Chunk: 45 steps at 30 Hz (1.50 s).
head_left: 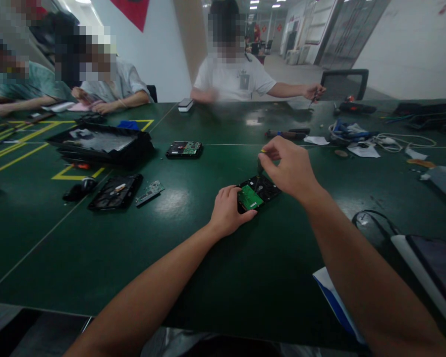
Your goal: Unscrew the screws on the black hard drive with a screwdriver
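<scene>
A black hard drive (268, 188) with a green circuit board (250, 198) lies flat on the dark green table. My left hand (227, 210) grips the drive's left end, with the fingers along its far side and the thumb at the near side. Above the drive, my right hand (290, 166) pinches a small screwdriver (259, 165) that stands nearly upright. Its shaft reaches down to the drive's surface beside the board; whether the tip sits in a screw is too small to tell.
Another hard drive (185, 149), a black tray (100, 145), an opened black case (116, 192) and a loose circuit board (150, 193) lie to the left. Tangled cables (390, 141) and a phone (436, 267) are at the right. Several people sit across the table (193, 277).
</scene>
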{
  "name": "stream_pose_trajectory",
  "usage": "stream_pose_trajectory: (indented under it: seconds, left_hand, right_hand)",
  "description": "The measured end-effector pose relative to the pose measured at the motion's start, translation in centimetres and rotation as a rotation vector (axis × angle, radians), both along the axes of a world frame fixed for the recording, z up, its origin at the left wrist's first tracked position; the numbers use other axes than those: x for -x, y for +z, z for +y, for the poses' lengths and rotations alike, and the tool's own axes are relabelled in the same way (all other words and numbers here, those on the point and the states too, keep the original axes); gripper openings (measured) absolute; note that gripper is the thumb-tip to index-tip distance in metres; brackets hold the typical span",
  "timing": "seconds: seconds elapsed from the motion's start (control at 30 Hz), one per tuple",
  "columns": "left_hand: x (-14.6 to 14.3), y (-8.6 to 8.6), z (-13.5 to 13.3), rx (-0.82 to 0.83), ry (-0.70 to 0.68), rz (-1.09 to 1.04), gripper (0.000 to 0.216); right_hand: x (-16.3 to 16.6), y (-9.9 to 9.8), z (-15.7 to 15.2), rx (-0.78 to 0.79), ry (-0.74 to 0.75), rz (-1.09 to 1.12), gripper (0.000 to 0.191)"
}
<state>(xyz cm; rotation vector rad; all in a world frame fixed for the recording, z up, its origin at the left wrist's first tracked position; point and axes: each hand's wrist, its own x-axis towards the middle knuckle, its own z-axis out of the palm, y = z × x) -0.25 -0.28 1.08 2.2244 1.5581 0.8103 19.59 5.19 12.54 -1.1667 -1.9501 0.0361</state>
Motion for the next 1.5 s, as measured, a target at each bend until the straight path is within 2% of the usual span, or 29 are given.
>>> stream_pose_trajectory:
  seconds: [0.27,0.47,0.67,0.9,1.2,1.37,1.5]
  left_hand:
    - [0.04,-0.01,0.04,0.006,-0.004,-0.006,0.070]
    - [-0.01,-0.06,0.04,-0.001,-0.006,-0.005,0.070]
    - [-0.02,-0.09,0.11,0.002,-0.001,-0.010,0.070]
    - [0.04,-0.08,0.11,-0.003,-0.007,-0.001,0.070]
    - [-0.01,-0.07,0.03,-0.005,-0.003,-0.016,0.071]
    - [0.01,0.08,-0.05,0.002,-0.006,-0.012,0.072]
    - [0.01,0.03,-0.01,-0.001,-0.004,-0.013,0.071]
  right_hand:
    - [-0.11,-0.30,0.24,0.038,-0.007,0.042,0.013]
    - [-0.05,-0.18,0.14,-0.009,0.014,-0.005,0.007]
    - [-0.02,-0.08,-0.01,0.011,-0.038,0.055,0.010]
    - [-0.03,0.03,0.05,-0.012,0.022,-0.011,0.007]
    - [-0.10,0.18,-0.10,0.033,0.005,0.022,0.013]
    - [-0.10,0.14,0.08,0.014,0.054,-0.019,0.008]
    - [-0.14,-0.08,0.11,0.032,0.011,0.008,0.011]
